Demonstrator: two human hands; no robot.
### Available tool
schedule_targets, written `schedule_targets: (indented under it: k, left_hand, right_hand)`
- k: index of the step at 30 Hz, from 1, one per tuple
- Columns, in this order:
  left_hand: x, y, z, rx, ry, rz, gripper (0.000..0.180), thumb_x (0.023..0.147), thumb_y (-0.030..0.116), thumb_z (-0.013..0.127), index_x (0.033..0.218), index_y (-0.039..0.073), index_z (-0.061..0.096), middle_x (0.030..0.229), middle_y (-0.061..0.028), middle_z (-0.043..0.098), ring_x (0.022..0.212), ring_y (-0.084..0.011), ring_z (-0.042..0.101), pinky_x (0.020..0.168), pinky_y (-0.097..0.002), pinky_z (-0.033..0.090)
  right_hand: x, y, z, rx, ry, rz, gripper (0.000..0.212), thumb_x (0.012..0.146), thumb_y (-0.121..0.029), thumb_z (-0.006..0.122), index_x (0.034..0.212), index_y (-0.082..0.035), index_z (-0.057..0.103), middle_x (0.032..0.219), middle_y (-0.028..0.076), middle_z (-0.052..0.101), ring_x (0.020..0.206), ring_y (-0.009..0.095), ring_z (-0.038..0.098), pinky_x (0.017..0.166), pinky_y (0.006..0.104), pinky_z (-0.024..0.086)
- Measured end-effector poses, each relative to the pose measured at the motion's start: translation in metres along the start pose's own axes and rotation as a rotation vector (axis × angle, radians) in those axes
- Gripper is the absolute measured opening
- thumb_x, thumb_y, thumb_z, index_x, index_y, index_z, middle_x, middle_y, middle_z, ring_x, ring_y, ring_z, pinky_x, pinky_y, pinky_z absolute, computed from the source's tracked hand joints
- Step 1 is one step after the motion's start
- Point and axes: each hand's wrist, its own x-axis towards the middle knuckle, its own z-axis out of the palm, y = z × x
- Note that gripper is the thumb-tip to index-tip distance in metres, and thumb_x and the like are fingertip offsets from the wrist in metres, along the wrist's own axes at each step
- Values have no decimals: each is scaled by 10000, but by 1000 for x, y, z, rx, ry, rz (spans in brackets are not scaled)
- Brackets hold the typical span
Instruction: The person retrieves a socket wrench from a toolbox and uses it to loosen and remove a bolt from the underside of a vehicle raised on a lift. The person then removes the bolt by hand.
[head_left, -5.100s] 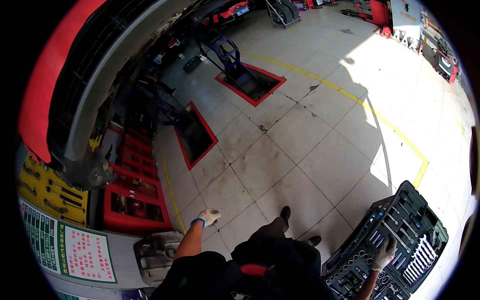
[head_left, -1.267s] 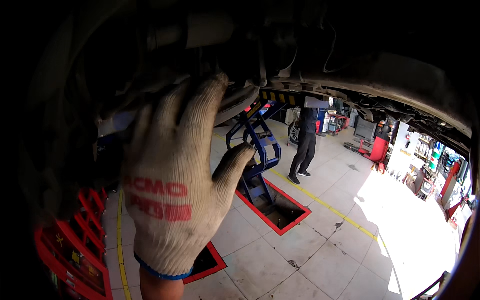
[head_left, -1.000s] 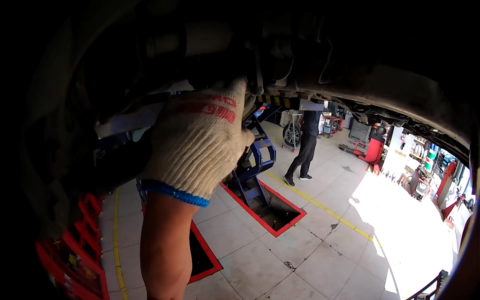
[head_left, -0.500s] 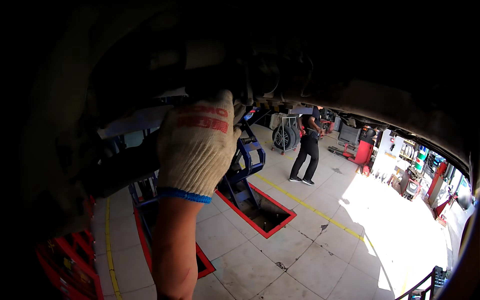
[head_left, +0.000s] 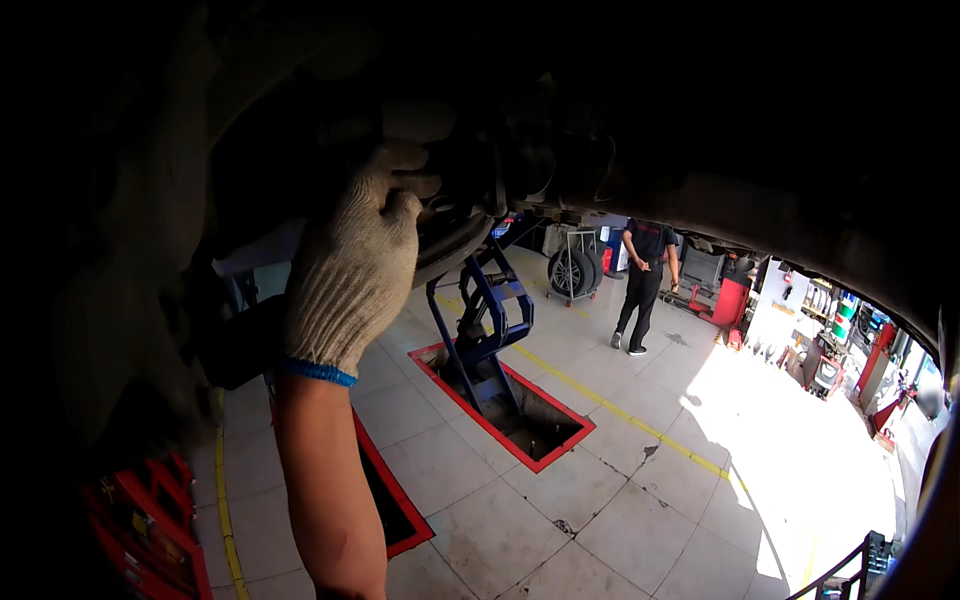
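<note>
My left hand (head_left: 355,255), in a knitted off-white work glove with a blue cuff, reaches up under the dark underside of a vehicle (head_left: 750,190). Its thumb and first fingers are bent toward the right and stand slightly apart, with nothing visible between them. The other fingers are hidden in shadow. Just above the fingertips is a pale rounded part (head_left: 418,120). A curved, dark, rim-like part (head_left: 455,245) lies right beside the glove. Whether the fingers touch either part is too dark to tell. My right hand is out of sight.
Below, a blue lift frame (head_left: 490,325) rises from a red-edged floor pit (head_left: 545,430). A second red-edged pit (head_left: 400,500) is by my forearm. Farther off, a person (head_left: 645,280) stands near a wheel rack (head_left: 572,265). Red equipment (head_left: 150,530) is lower left.
My left hand has moved up and left and turned, so the thumb side shows instead of the printed back. The person in the background has stepped right and turned.
</note>
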Motion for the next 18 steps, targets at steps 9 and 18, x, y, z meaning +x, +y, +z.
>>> schedule_targets:
  k: [9, 18]
  left_hand:
    - [-251, -7, 124, -535, 121, 71, 293, 975, -42, 576, 1256, -124, 581, 1136, -220, 682, 1023, -270, 701, 893, -365, 604]
    - [-671, 80, 219, -387, -1070, -933, 351, 1051, 219, 606, 1238, -76, 644, 1123, -154, 726, 1002, -224, 712, 874, -340, 580]
  right_hand:
    - [4, -6, -52, -328, 113, -77, 311, 986, -277, 651, 1182, -38, 685, 1010, 129, 727, 908, 259, 682, 763, 372, 555]
    - [-74, 61, -161, -292, 272, 363, 344, 985, -297, 597, 1231, -69, 671, 1145, 200, 718, 1090, 369, 690, 939, 434, 544]
